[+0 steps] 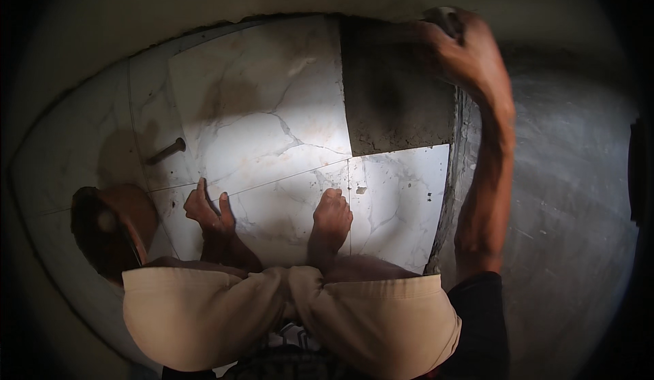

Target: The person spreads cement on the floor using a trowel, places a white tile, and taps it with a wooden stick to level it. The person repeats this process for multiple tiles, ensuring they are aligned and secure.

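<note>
Apparently smoothing, head view: my right hand (473,56) wraps its fingers round a dark tool (445,21) by the far-right corner of the bare patch (402,107), beside marbled tile (272,107). Next, even pressure seems called for; my left hand's state I cannot tell.

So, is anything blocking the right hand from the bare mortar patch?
Nothing visible is: the right hand, gripping a dark object, is at the upper right of the bare mortar patch. The pale chip lies outside it, on the white tile.

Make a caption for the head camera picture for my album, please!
Right hand holding a dark object near a dark patch beside pale tiles.
</note>
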Motion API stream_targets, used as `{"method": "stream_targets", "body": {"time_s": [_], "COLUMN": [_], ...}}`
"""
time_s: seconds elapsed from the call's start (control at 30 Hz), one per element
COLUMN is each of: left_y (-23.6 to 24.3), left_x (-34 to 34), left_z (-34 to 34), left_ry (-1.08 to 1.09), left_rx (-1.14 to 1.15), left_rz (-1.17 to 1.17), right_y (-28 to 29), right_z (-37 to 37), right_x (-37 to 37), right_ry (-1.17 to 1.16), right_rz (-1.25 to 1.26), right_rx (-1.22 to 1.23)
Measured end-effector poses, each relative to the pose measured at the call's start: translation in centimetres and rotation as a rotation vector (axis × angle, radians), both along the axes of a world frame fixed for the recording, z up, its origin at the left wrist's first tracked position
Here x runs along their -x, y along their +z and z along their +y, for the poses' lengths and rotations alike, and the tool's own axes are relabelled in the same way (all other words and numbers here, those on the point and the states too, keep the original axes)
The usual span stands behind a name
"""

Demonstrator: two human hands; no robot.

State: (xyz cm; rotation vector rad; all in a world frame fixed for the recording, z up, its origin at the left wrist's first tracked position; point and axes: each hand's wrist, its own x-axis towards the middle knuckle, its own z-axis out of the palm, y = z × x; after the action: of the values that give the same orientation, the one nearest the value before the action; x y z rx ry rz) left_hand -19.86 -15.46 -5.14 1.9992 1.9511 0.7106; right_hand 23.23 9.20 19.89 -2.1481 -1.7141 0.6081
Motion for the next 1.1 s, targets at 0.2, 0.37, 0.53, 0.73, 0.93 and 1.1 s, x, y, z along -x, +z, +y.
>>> {"method": "stream_targets", "body": {"time_s": [0.2,0.37,0.53,0.73,0.93,1.1], "left_y": [1.7,0.4,1.0,0.8,0.2,0.6], "left_x": [-0.5,-1.1,-0.3,-1.7,0.2,-0.2], "left_z": [0.4,1.0,0.2,0.7,0.2,0.2], "left_ry": [0.05,-0.034,0.019,-0.01,0.021,0.029], "left_rx": [0.001,0.004,0.011,0.07,0.05,0.046], "left_rz": [0.041,-0.02,0.004,-0.031,-0.013,-0.032], "right_y": [2.1,-1.0,1.4,0.9,-1.8,4.0], "right_z": [-0.1,1.1,-0.4,0.7,0.6,-0.5], "right_x": [2.0,1.4,1.2,-0.7,2.0,3.4], "right_ry": [0.095,-0.015,0.016,0.082,0.087,-0.032], "right_rz": [0.019,-0.01,-0.025,-0.26,-0.084,-0.012], "right_rx": [-0.097,0.111,-0.062,0.064,-0.027,0.095]}}
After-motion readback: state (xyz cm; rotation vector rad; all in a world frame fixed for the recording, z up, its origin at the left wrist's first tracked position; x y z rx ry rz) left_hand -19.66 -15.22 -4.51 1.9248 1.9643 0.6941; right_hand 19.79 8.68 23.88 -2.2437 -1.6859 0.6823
